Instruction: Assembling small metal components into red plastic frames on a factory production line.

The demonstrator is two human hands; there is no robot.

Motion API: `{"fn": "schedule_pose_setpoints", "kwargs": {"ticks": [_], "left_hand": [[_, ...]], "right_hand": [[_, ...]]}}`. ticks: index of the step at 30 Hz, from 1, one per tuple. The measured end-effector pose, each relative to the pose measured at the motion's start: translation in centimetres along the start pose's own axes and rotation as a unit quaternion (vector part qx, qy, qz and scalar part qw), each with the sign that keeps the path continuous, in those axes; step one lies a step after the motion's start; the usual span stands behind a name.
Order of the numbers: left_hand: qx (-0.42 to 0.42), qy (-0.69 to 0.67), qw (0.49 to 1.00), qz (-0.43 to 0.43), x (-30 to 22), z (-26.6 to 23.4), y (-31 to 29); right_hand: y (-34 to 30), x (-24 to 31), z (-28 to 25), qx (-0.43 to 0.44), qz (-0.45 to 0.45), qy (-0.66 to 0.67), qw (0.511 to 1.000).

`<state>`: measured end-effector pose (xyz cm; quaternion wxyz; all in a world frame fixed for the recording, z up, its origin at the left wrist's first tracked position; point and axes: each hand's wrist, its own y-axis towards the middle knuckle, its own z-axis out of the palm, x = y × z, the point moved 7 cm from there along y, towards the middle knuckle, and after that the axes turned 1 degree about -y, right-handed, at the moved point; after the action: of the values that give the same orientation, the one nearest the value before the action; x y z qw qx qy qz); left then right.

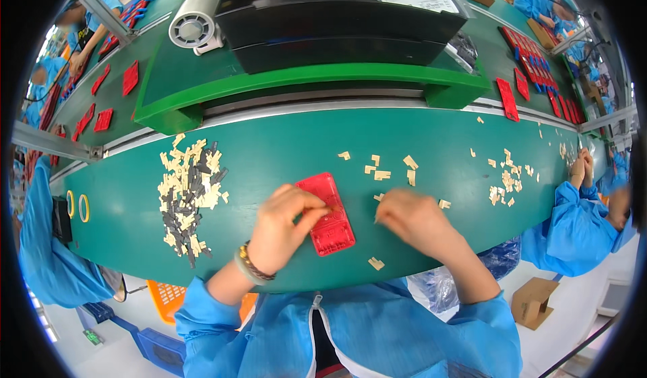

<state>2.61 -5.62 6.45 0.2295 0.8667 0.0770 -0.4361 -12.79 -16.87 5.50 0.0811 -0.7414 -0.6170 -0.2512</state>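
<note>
A red plastic housing, flat and rectangular with moulded details at its near end, lies on the green worktop in front of me. My left hand reaches over its left side, thumb and fingers pinched together above the middle of the part. Whatever is in that pinch is too small to make out. To the right of the housing, my right hand is slightly blurred, its fingertips drawn together near the worktop. A small cream piece lies just beyond those fingertips; what they hold is hidden.
A pile of cream and dark grey pieces lies left. Loose cream pieces are scattered right. Behind, a green raised shelf carries black boxes and a white fan-like device. A co-worker's hands are at far right.
</note>
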Motion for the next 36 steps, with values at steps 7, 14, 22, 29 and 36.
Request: {"fn": "schedule_pose_setpoints", "kwargs": {"ticks": [7,14,22,29,36], "left_hand": [[0.104,-0.101,0.979,-0.145,1.4,0.5,0.1],[0.001,0.220,0.966,0.132,0.6,-0.8,-2.5],[0.072,0.292,0.945,0.133,1.6,2.5,-3.8],[0.065,0.282,0.949,0.126,1.6,2.6,-3.7],[0.064,0.276,0.951,0.122,1.7,2.4,-3.7]], "right_hand": [[5.0,4.6,0.1,-0.141,-0.050,-0.043,0.988],[7.7,-2.1,5.6,-0.021,0.222,0.364,0.904],[7.6,-3.4,8.0,0.051,0.285,0.380,0.879],[7.6,-3.6,8.0,0.044,0.280,0.342,0.896],[7.6,-3.5,7.8,0.048,0.285,0.339,0.895]]}}
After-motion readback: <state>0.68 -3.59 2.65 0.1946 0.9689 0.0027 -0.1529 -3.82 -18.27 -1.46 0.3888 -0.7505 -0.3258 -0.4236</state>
